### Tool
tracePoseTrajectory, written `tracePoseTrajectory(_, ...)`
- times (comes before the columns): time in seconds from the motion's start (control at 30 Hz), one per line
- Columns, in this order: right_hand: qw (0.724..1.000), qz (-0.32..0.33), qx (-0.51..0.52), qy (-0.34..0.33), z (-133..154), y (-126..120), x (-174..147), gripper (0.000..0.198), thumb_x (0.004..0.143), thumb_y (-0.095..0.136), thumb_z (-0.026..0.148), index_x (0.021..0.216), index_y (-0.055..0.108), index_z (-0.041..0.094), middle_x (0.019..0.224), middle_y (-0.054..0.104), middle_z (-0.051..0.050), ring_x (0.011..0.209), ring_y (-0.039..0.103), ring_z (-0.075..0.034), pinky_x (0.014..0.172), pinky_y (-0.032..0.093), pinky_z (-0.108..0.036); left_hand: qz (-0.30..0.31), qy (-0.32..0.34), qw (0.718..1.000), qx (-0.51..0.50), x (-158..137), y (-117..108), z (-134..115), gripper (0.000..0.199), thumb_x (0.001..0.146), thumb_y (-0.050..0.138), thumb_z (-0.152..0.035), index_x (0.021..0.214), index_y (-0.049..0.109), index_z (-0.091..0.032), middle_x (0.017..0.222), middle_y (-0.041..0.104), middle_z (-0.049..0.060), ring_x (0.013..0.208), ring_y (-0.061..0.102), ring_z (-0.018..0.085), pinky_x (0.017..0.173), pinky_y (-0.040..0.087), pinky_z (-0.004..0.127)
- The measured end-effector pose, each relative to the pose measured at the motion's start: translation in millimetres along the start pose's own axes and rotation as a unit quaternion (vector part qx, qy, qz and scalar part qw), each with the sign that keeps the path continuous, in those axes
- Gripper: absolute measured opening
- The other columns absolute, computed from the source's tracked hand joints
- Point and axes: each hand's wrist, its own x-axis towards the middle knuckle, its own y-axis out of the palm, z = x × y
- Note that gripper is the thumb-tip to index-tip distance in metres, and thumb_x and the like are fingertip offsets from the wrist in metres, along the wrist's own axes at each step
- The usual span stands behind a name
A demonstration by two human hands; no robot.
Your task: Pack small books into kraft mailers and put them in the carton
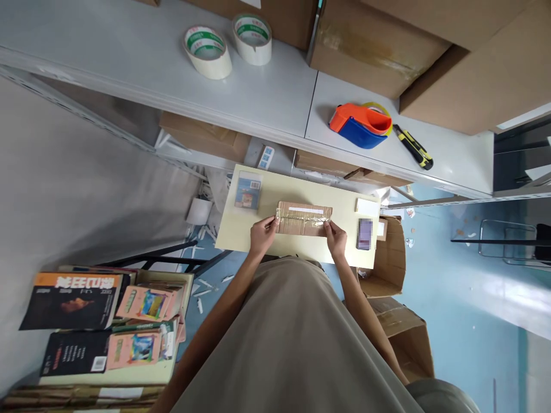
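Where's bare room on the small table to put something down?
Bare patches: the table left of the taped parcel below the small book, and between parcel and phone. Hands crowd the near edge.

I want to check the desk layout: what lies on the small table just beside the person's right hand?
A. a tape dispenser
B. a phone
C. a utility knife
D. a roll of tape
B: the phone lies on the small table next to the right hand, which grips the taped cardboard parcel together with the left hand.
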Motion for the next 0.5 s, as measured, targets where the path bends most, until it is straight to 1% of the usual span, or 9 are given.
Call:
tracePoseTrajectory(0.07,1.0,-0.008,0.024,-0.011,2,-2,-3,0.065,0.105,0.034,0.072,0.09,0.067,0.019,0.078,0.064,-0.005,0.079,0.058,-0.022,0.07,0.048,-0.028,0.011,0.023,1.0,0.007,1,-7,-1,0.031,0.097,0.065,-0.034,0.117,0.085,-0.019,0.119,0.085,0.005,0.112,0.079,0.027,0.094,0.063,0.033)
tracePoseTrajectory(0.13,0.998,-0.034,0.036,-0.039,5,-6,-5,0.06,0.106,0.039,0.067,0.103,0.073,0.017,0.1,0.073,-0.012,0.096,0.066,-0.026,0.082,0.054,-0.032,-0.002,0.07,0.997,0.036,5,-16,-2,0.031,0.095,0.068,-0.029,0.12,0.085,-0.022,0.127,0.084,0.006,0.119,0.076,0.028,0.104,0.062,0.038)
tracePoseTrajectory(0.2,0.997,-0.057,0.024,-0.053,5,-7,-6,0.055,0.105,0.046,0.061,0.114,0.076,0.016,0.124,0.072,-0.018,0.116,0.067,-0.029,0.097,0.057,-0.037,-0.012,0.11,0.992,0.066,10,-22,1,0.034,0.092,0.07,-0.024,0.123,0.084,-0.025,0.13,0.082,0.006,0.122,0.074,0.028,0.112,0.059,0.042)
tracePoseTrajectory(0.23,0.997,-0.059,0.017,-0.047,4,-7,-6,0.051,0.105,0.049,0.058,0.117,0.077,0.017,0.131,0.07,-0.019,0.122,0.066,-0.03,0.101,0.057,-0.039,-0.007,0.118,0.99,0.071,13,-23,3,0.036,0.091,0.07,-0.023,0.124,0.083,-0.025,0.13,0.082,0.006,0.119,0.075,0.028,0.112,0.06,0.043)
tracePoseTrajectory(0.3,0.999,-0.041,0.014,-0.017,-2,-1,-7,0.044,0.105,0.054,0.051,0.118,0.078,0.017,0.135,0.068,-0.019,0.122,0.068,-0.028,0.104,0.058,-0.04,0.022,0.112,0.992,0.061,21,-23,14,0.038,0.09,0.068,-0.021,0.125,0.083,-0.024,0.124,0.084,0.007,0.108,0.079,0.026,0.108,0.062,0.042)
tracePoseTrajectory(0.37,0.999,-0.016,0.025,0.014,-12,10,-9,0.038,0.104,0.055,0.043,0.116,0.079,0.016,0.134,0.069,-0.019,0.118,0.071,-0.026,0.103,0.06,-0.037,0.065,0.086,0.993,0.049,29,-20,29,0.036,0.088,0.066,-0.02,0.12,0.084,-0.022,0.117,0.085,0.007,0.1,0.081,0.025,0.103,0.064,0.041)
tracePoseTrajectory(0.43,0.999,0.007,0.019,0.043,-22,24,-11,0.034,0.103,0.052,0.035,0.113,0.078,0.015,0.134,0.07,-0.02,0.116,0.073,-0.024,0.101,0.059,-0.033,0.111,0.054,0.991,0.055,37,-17,46,0.031,0.087,0.066,-0.021,0.111,0.085,-0.022,0.111,0.087,0.006,0.103,0.081,0.026,0.102,0.064,0.04)
tracePoseTrajectory(0.5,0.997,0.031,0.001,0.071,-31,36,-13,0.03,0.101,0.05,0.029,0.103,0.078,0.016,0.128,0.074,-0.019,0.113,0.074,-0.024,0.099,0.059,-0.032,0.148,0.031,0.986,0.072,44,-15,62,0.025,0.084,0.068,-0.022,0.102,0.086,-0.023,0.107,0.087,0.006,0.106,0.081,0.027,0.101,0.064,0.04)
